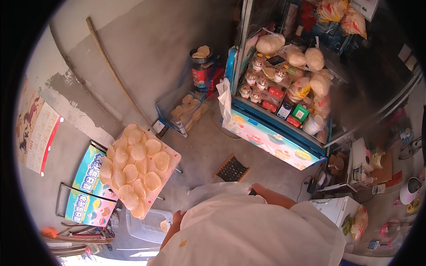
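1. Holding a thin clear plastic bag [213, 191] at chest height; left hand [177, 218] at its lower edge, right hand [254, 190] at the top.
2. Both grips hidden; cannot tell.
3. Bag looks light, limp, slippery: best gathered at the rim.
4. Tray [171, 170] of brittle crackers [133, 170] stands near.

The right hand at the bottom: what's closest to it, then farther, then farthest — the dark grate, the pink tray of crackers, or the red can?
From the right hand:
1. Dark grate, on the floor just left of it.
2. Pink tray of crackers, farther left.
3. Red can, up by the wall.
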Demonstrator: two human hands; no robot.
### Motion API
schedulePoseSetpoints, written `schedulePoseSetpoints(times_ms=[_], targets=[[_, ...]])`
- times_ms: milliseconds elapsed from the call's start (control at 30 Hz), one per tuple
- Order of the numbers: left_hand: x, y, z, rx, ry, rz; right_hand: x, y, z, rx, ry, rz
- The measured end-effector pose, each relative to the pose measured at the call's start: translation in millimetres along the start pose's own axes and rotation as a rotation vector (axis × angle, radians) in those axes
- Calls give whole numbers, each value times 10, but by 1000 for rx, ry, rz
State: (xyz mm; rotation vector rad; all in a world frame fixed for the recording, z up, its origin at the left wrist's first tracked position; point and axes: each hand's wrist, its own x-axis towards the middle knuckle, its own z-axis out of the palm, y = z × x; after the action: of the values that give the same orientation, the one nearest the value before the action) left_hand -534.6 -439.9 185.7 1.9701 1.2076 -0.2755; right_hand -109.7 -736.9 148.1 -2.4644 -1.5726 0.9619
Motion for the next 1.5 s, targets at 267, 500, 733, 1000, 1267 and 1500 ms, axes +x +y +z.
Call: schedulePoseSetpoints(times_ms=[267,500,733,1000,1267,1500], targets=[[-128,271,-36,-4,52,-211,78,304,43,-64,-50,-344],[-162,497,220,-275,8,-370,118,230,-641,-21,-325,-203],[-103,737,302,-269,146,-260,378,148,-1277,-38,-370,-263],[165,2033,-1513,-910,933,135,1022,-829,-3261,-747,629,24],[-610,2650,-2478,-592,1368,881,-149,-601,-4249,-391,1094,25],[413,1796,-1020,-163,407,172,-73,-521,-4018,-266,977,92]])
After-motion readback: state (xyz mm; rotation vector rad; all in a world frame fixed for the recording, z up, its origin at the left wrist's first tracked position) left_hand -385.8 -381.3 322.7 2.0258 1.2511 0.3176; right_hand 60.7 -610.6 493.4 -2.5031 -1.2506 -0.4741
